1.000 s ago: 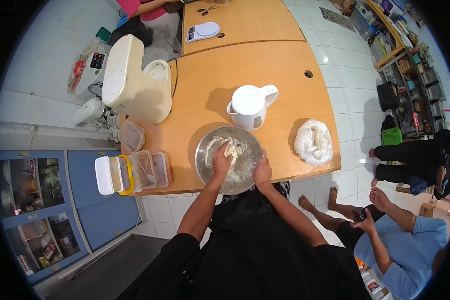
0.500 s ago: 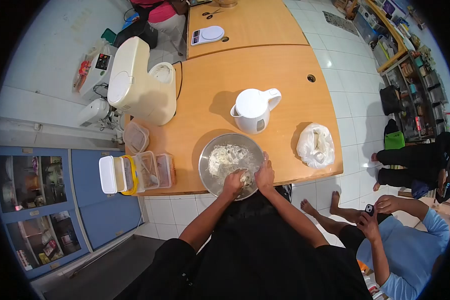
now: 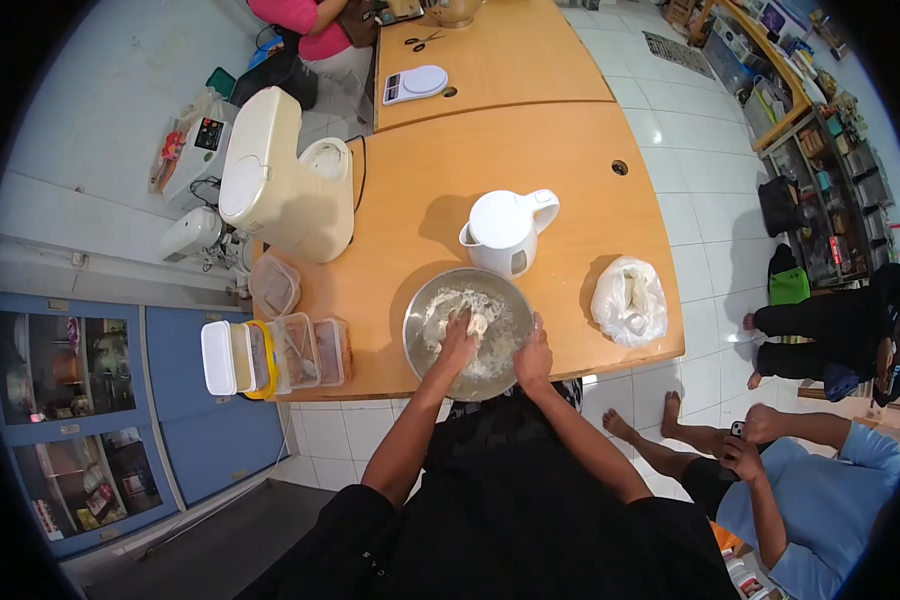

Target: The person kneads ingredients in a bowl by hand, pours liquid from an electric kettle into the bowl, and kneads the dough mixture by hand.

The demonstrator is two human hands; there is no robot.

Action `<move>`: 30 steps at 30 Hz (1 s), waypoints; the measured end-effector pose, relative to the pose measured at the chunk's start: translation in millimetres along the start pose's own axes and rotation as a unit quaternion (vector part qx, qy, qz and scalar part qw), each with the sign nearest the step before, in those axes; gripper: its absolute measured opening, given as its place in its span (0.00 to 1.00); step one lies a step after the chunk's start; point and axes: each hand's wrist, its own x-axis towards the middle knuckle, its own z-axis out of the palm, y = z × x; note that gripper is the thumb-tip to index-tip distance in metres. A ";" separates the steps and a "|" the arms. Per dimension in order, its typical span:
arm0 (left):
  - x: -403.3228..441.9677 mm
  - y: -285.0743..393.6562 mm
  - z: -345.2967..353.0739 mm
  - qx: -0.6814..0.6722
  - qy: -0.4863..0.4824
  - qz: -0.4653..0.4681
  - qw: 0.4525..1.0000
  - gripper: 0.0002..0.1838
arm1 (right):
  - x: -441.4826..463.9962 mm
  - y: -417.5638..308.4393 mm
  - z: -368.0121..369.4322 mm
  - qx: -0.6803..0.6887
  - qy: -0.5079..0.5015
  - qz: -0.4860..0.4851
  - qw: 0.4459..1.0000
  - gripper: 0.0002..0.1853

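Observation:
A round metal mixing bowl [image 3: 413, 355] stands at the near edge of the wooden table, with loose white flour and pale clumpy dough [image 3: 479, 325] in it. My left hand [image 3: 457, 348] reaches inside, its fingers closed on the clumpy dough and partly hidden by it. Against the right side of the bowl, my right hand [image 3: 533, 358] grips the rim. Just behind the bowl is a white electric kettle [image 3: 503, 225], its handle turned to the far right.
An open plastic bag of white stuff [image 3: 630, 305] sits on the right. At left are lidded plastic containers [image 3: 228, 357] and a cream-coloured machine [image 3: 270, 190]. Farther back lie a kitchen scale [image 3: 416, 84] and scissors [image 3: 425, 41]. A person in blue [image 3: 820, 490] holds a phone at right.
My left hand has moved from the near right part of the bowl to its middle left, into the dough. My right hand stays at the rim. The view has shifted slightly.

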 end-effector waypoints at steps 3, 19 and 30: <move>1.4 -5.3 -3.3 -0.041 0.003 0.072 0.997 0.42 | 1.1 -3.2 -4.6 -0.008 -0.022 0.011 1.000 0.40; -27.6 50.5 -26.4 -0.011 -0.022 0.103 0.994 0.47 | 2.7 2.2 -0.4 -0.007 0.004 -0.029 1.000 0.40; -46.9 56.4 -14.6 -0.047 0.052 -0.002 0.998 0.49 | 4.3 0.2 -3.5 -0.013 -0.022 -0.003 1.000 0.38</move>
